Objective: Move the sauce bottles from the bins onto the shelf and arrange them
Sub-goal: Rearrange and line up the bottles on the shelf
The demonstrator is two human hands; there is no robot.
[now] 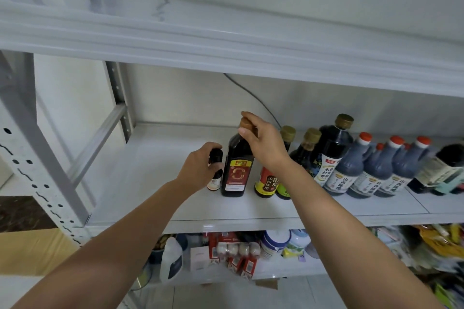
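Observation:
A white shelf carries a row of dark sauce bottles. My right hand grips the brown cap and neck of a tall dark bottle with a red label, which stands upright on the shelf. My left hand is wrapped around a small dark bottle with a black cap just left of it, also standing on the shelf. To the right stand a bottle with a red and yellow label, gold-capped bottles and several orange-capped bottles. No bins are in view.
The shelf's left half is bare up to the grey upright post. Another shelf board hangs close above. The lower shelf holds a white jug, red packages and other goods. A cardboard box sits at lower left.

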